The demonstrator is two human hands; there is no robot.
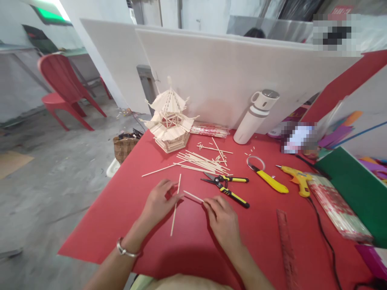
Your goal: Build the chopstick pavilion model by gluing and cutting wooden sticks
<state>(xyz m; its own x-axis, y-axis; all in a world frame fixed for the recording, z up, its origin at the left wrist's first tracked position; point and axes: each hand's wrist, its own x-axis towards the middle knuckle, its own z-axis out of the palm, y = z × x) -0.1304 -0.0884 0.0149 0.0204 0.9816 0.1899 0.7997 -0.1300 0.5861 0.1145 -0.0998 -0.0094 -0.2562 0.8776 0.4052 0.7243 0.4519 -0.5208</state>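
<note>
My left hand (159,201) is closed around a long thin wooden stick (173,219), its thumb crossing over the stick's middle. Between the thumb and fingers of my right hand (223,219) is a shorter stick (193,196), which points toward the left thumb. Just beyond, black-and-yellow pruning shears (223,184) lie with their blades apart. Behind them is a loose pile of sticks (199,162), with small cut bits around it. A pagoda model (171,121) built of such sticks stands at the back left of the red table (121,217).
A white flask (254,119) stands at the back, beside bagged sticks (210,130). Rightward lie a yellow-handled tool (272,181) with a clear loop, a yellow glue gun (298,180) with its cord, a ruler (286,245) and another stick bag (338,209). White boards (205,80) close the back.
</note>
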